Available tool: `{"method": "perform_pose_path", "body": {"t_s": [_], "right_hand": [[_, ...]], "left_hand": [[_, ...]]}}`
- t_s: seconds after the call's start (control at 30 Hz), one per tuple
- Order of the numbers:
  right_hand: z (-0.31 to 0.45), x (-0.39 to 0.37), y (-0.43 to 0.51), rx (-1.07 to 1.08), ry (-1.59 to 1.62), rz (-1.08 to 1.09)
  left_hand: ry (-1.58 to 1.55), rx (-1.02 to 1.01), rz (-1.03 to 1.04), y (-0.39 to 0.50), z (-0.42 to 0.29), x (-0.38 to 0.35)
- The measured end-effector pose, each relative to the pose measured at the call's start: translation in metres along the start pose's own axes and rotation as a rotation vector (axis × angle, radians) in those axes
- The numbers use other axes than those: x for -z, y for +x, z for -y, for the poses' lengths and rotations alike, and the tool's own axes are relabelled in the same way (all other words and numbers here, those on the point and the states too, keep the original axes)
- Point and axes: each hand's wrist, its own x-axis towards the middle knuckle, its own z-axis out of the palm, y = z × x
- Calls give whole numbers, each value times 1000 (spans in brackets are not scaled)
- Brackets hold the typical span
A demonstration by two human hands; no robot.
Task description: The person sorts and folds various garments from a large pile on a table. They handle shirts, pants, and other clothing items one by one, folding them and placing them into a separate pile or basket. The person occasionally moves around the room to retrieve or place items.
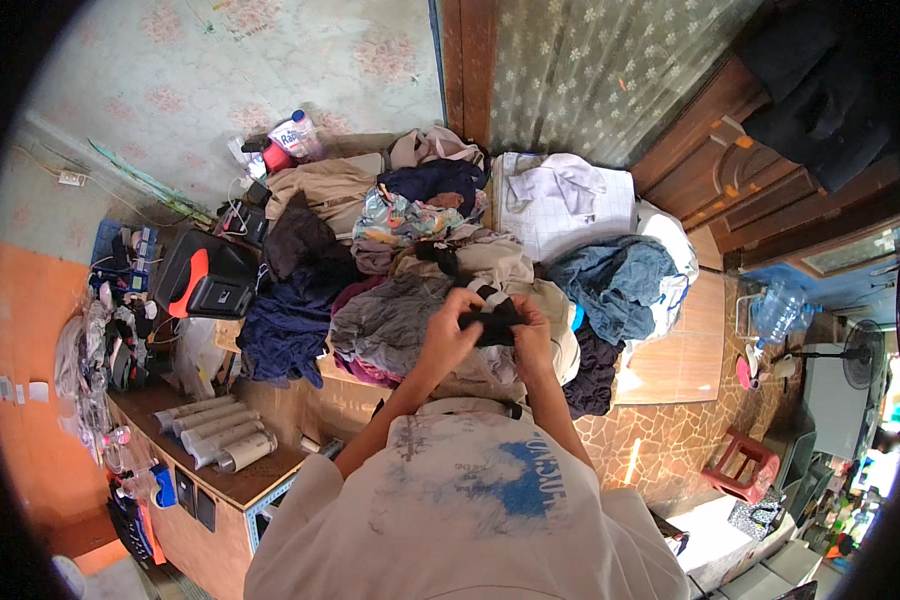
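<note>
My left hand and my right hand hold a small black and white cloth item between them, pinched at its two sides. It is above a heap of clothes. Beneath and left of my hands lies a crumpled grey garment. Beige cloth lies just beyond them. Farther left is a dark blue garment. A patterned garment and a navy one lie at the back. To the right rests a blue denim-like garment. What kind of item I hold cannot be told.
A pale cloth lies on a white checked surface at the back right. Paper-like rolls rest on a wooden cabinet at the left, near a black and orange case. A red plastic stool stands on the floor at the right.
</note>
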Motion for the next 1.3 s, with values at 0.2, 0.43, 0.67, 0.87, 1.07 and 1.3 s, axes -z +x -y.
{"method": "perform_pose_path", "body": {"t_s": [0.2,0.43,0.67,0.87,1.07,1.3], "right_hand": [[-12,-8,1,56,-432,-5],[-1,-10,14,43,-359,-128],[24,-29,2,-212,10,90],[33,-19,0,-438,563,374],[56,-2,14,-507,503,358],[71,11,27,-361,-767,418]], "left_hand": [[230,-302,-291,14,20,2],[-543,347,178,-15,-16,1],[-915,313,61,24,0,34],[33,-562,-15,32,15,2],[-995,132,150,45,21,-16],[-671,504,-280,57,63,39]]}}
